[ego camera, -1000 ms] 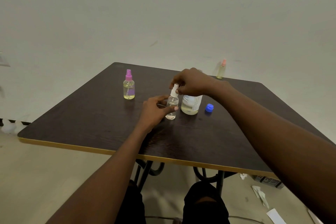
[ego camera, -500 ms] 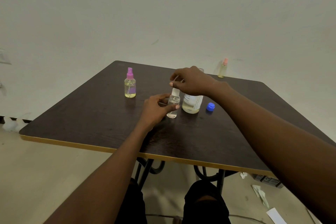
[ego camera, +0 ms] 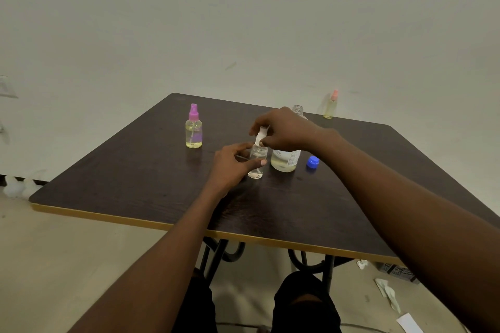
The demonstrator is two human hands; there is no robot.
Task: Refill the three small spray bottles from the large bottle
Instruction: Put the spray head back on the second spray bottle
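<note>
Bottle (ego camera: 257,155) in L hand (ego camera: 229,167), sprayer (ego camera: 261,136) pinched R hand (ego camera: 286,130)

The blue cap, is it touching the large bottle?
Apart. The head view shows dark table between the blue cap and the large bottle.

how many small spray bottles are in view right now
3. The purple-topped spray bottle stands at the left; the white-topped spray bottle is in the middle, held by the left hand; the pink-topped spray bottle stands at the far right edge.
</note>
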